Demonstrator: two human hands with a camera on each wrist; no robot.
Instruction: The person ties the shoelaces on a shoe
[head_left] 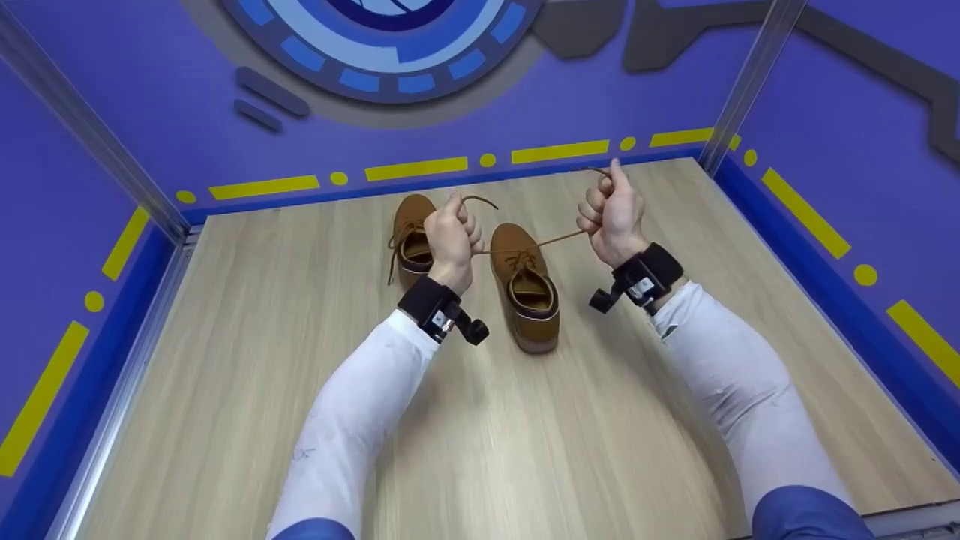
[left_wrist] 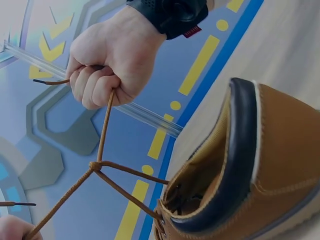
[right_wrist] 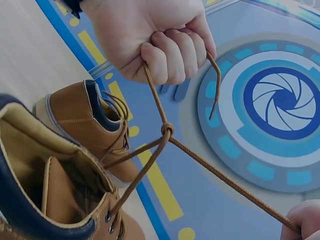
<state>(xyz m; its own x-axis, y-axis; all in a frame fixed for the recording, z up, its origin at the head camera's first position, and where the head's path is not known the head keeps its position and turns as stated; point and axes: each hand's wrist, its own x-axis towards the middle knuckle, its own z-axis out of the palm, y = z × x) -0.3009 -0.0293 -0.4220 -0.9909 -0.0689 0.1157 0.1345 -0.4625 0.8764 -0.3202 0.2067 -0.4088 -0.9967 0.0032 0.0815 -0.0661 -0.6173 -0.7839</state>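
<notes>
Both hands pull on the brown laces of the right shoe [head_left: 537, 328], a tan lace-up with a dark collar. My left hand [head_left: 451, 238] grips one lace end in a fist, a loose tip sticking out past the thumb. The other end is in the curled fingers of my right hand [head_left: 616, 217], thumb up. Between the fists the lace [head_left: 559, 239] runs taut above the shoe's front. A crossed knot [left_wrist: 95, 166] sits in mid-air, two strands leading down to the eyelets. In the right wrist view, the left fist [right_wrist: 162, 42] shows whole, my right one only at the corner.
The matching left shoe [head_left: 412, 208] stands just left, partly behind my left hand, its lace looped with an end hanging down. Wood-look table [head_left: 285, 337] lies beneath. Blue-purple panels [head_left: 450, 135] with yellow stripes enclose the back and sides.
</notes>
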